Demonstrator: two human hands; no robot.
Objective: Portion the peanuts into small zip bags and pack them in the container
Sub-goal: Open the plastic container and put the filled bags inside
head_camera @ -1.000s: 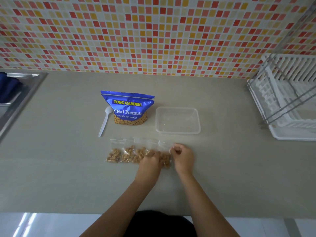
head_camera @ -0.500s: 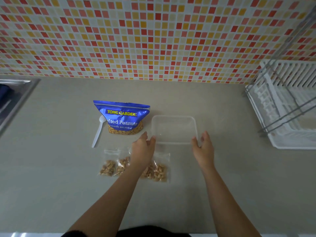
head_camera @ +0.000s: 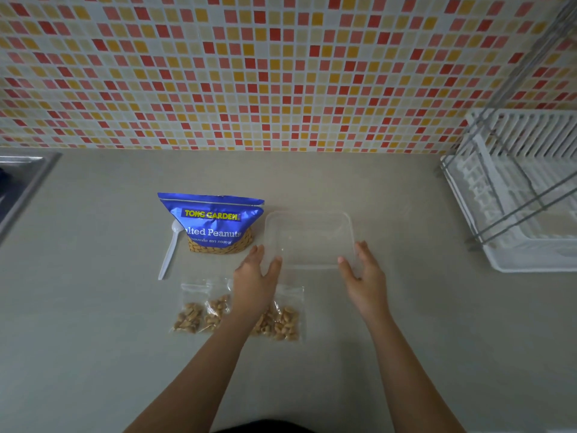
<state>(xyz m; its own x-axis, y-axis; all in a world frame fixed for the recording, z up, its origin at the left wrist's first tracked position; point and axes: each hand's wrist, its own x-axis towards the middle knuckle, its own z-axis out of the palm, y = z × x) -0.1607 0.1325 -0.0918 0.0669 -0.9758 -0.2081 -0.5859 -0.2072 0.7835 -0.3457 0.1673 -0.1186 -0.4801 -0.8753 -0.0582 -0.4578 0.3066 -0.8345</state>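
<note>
Both arms were extended; the left hand (head_camera: 254,276) and right hand (head_camera: 363,278), fingers nearly straight and gripping nothing, flanked the near corners of the clear container (head_camera: 309,232), just beyond the filled zip bags (head_camera: 281,323)

The container (head_camera: 309,239) (clear plastic) sits between the left hand (head_camera: 254,282) and right hand (head_camera: 363,276).

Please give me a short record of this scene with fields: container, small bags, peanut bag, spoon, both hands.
container: clear, empty, on the counter, right of the peanut bag
small zip bags: at least three, filled, in a row nearer the person than the container; part of the row is hidden
peanut bag: blue, upright
spoon: white, lying left of the peanut bag
left hand: fingers straight, at the container's near left corner
right hand: fingers straight, at its near right corner
</note>
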